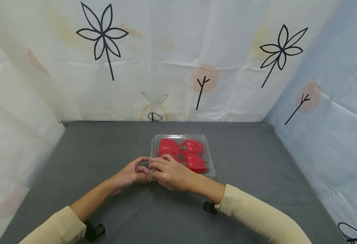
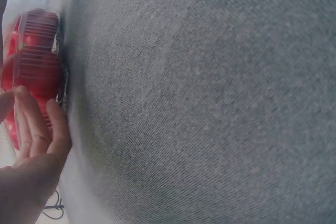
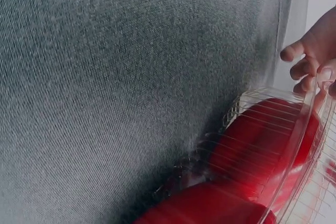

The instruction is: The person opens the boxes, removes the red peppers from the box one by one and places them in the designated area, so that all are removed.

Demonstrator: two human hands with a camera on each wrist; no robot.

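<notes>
A clear plastic clamshell box (image 1: 209, 161) with several red bell peppers (image 1: 192, 147) inside sits on the grey cloth. Its lid lies over the peppers; whether the rim is fully fastened I cannot tell. At the front left corner, my left hand (image 1: 130, 175) pinches the rim, and its fingers (image 2: 35, 124) lie along the ribbed side in the left wrist view. My right hand (image 1: 173, 173) reaches across the front of the box to that corner, gripping the rim with bent fingers right beside the left fingertips. It covers part of the front left pepper.
A grey cloth-covered table (image 1: 248, 162) extends around the box. White printed fabric (image 1: 172, 44) hangs behind and on both sides. Dark straps (image 1: 93, 231) show at the cuffs of the beige sleeves (image 1: 257, 213).
</notes>
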